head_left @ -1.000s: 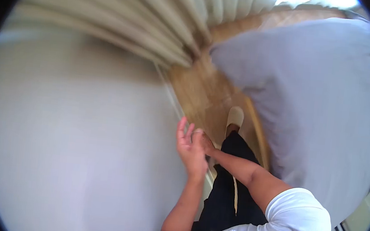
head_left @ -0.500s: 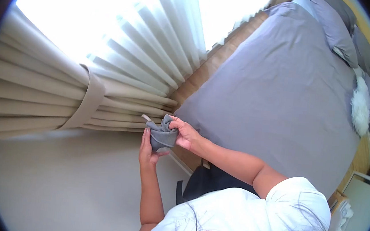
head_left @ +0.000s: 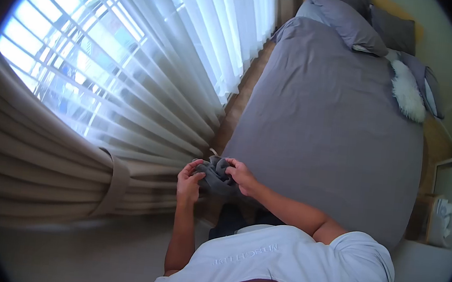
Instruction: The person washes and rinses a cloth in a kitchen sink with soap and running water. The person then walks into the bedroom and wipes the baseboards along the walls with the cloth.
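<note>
A crumpled grey cloth (head_left: 215, 176) with a pale loop or strip sticking up from its far edge is held in front of my body. My left hand (head_left: 188, 182) grips its left side, thumb and fingers closed on the fabric. On the other side, my right hand (head_left: 241, 176) pinches the bunched folds near the top. Both hands are close together at about waist height, the cloth between them. The folds hide what, if anything, lies inside the cloth.
A bed (head_left: 324, 134) with a grey cover lies ahead to the right, bearing grey pillows (head_left: 346, 25) and a white fluffy cushion (head_left: 407, 93). Sheer curtains (head_left: 191, 45) and a tied beige curtain (head_left: 55, 162) hang at the left. A box with white items (head_left: 441, 221) stands at the right.
The view has shifted, and the window shows less glare. My hands have moved slightly right and lower in view; the cloth looks more bunched and opened out between them.
</note>
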Tool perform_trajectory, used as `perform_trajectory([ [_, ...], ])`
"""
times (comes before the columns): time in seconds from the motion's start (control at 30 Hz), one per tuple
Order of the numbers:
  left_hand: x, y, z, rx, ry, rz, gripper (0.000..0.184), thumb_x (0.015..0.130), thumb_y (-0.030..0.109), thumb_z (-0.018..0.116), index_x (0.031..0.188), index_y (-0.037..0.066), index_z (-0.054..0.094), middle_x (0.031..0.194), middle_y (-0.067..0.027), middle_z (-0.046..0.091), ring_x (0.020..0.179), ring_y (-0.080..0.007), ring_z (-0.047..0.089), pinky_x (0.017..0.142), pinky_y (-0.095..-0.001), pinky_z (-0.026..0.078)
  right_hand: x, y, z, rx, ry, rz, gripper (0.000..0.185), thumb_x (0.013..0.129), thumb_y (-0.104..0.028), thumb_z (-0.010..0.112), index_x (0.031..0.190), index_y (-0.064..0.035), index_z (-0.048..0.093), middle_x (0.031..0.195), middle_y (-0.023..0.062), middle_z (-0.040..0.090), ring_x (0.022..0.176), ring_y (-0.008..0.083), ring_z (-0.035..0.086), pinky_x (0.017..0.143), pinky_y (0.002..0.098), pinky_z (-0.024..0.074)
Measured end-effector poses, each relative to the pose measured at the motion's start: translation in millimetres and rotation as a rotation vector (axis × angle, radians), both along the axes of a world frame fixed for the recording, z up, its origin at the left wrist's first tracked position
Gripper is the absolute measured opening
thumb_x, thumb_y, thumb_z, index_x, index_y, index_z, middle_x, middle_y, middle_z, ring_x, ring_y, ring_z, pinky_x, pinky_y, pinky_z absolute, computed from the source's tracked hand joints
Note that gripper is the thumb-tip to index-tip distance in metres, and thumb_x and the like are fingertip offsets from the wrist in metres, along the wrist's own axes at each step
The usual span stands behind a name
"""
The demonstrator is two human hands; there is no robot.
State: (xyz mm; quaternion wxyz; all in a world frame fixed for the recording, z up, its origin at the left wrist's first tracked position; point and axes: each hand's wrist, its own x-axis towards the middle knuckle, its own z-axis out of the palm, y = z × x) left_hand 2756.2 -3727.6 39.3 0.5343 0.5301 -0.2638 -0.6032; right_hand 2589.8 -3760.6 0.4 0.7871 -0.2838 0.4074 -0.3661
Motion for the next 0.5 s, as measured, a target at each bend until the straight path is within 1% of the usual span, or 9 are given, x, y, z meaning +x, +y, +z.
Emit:
perform_trajectory([
  [0.1, 0, -23, 27, -0.088, -0.102, -0.081, 0.041, 0.068, -0.012, 0.051, 0.107, -0.001, 0.051, 0.097, -0.0095, 0.052, 0.083, -0.0139, 0.054, 0.073, -0.0237, 0.045, 6, -13, 20, 0.048, -0.183, 0.057, 0.040, 0.077, -0.005, 0.046, 0.117, -0.0053, 0.041, 0.098, 0.0044, 0.052, 0.089, 0.0127, 0.050, 0.078, 0.0231, 0.0413],
  [0.13, 5, -31, 29, -0.133, -0.170, -0.163, 0.039, 0.075, -0.006, 0.052, 0.113, 0.000, 0.047, 0.100, -0.0083, 0.050, 0.089, -0.0133, 0.052, 0.076, -0.0229, 0.042, 12, -17, 24, 0.156, -0.353, 0.040, 0.039, 0.080, -0.010, 0.047, 0.118, -0.0055, 0.041, 0.102, 0.0045, 0.051, 0.092, 0.0133, 0.050, 0.080, 0.0233, 0.0406],
  [0.17, 9, -40, 32, -0.154, -0.168, -0.189, 0.039, 0.075, -0.006, 0.052, 0.113, 0.000, 0.047, 0.100, -0.0083, 0.050, 0.089, -0.0133, 0.052, 0.076, -0.0229, 0.042, 21, -25, 28, 0.251, -0.521, 0.030, 0.039, 0.083, -0.015, 0.047, 0.120, -0.0056, 0.040, 0.105, 0.0046, 0.050, 0.095, 0.0139, 0.050, 0.082, 0.0235, 0.0400],
  [0.2, 12, -46, 34, -0.090, -0.128, -0.233, 0.039, 0.079, 0.000, 0.052, 0.116, -0.001, 0.043, 0.103, -0.0082, 0.050, 0.092, -0.0134, 0.050, 0.079, -0.0226, 0.041, 34, -29, 33, 0.228, -0.516, 0.006, 0.039, 0.083, -0.015, 0.047, 0.120, -0.0056, 0.040, 0.105, 0.0046, 0.050, 0.095, 0.0139, 0.050, 0.082, 0.0235, 0.0400],
  [0.23, 13, -50, 34, -0.020, -0.089, -0.278, 0.040, 0.082, 0.006, 0.053, 0.120, -0.001, 0.039, 0.106, -0.0082, 0.049, 0.095, -0.0135, 0.049, 0.082, -0.0224, 0.039, 44, -26, 46, 0.174, -0.409, -0.068, 0.042, 0.081, -0.020, 0.053, 0.118, -0.0054, 0.041, 0.105, 0.0047, 0.050, 0.094, 0.0130, 0.050, 0.080, 0.0246, 0.0412],
  [0.27, 17, -54, 25, -0.096, -0.111, -0.356, 0.054, 0.089, 0.027, 0.045, 0.131, 0.000, 0.024, 0.121, -0.0131, 0.041, 0.110, -0.0169, 0.040, 0.091, -0.0243, 0.032, 52, -24, 51, 0.121, -0.299, -0.146, 0.045, 0.080, -0.025, 0.059, 0.117, -0.0052, 0.042, 0.105, 0.0048, 0.050, 0.094, 0.0122, 0.051, 0.079, 0.0256, 0.0425],
  [0.3, 16, -58, 27, -0.109, -0.102, -0.391, 0.054, 0.089, 0.027, 0.045, 0.131, 0.000, 0.024, 0.121, -0.0131, 0.041, 0.110, -0.0169, 0.040, 0.091, -0.0243, 0.032, 56, -22, 51, 0.105, -0.293, -0.181, 0.045, 0.080, -0.025, 0.059, 0.117, -0.0052, 0.042, 0.105, 0.0048, 0.050, 0.094, 0.0122, 0.051, 0.079, 0.0256, 0.0425],
  [0.4, 5, -68, 51, 0.048, -0.127, -0.538, 0.062, 0.090, 0.042, 0.035, 0.136, 0.007, 0.013, 0.119, -0.0099, 0.043, 0.091, -0.0129, 0.045, 0.076, -0.0232, 0.038, 54, -18, 48, 0.055, -0.227, -0.303, 0.051, 0.076, -0.027, 0.065, 0.117, -0.0054, 0.043, 0.103, 0.0043, 0.052, 0.093, 0.0117, 0.052, 0.078, 0.0263, 0.0437],
  [0.5, -25, -75, 58, 0.093, -0.077, -0.753, 0.064, 0.089, 0.042, 0.038, 0.136, 0.009, 0.011, 0.119, -0.0091, 0.042, 0.087, -0.0128, 0.044, 0.074, -0.0227, 0.038, 16, -3, 49, -0.052, -0.204, -0.490, 0.048, 0.074, -0.018, 0.067, 0.115, -0.0055, 0.045, 0.097, 0.0053, 0.055, 0.084, 0.0130, 0.056, 0.071, 0.0265, 0.0472],
])
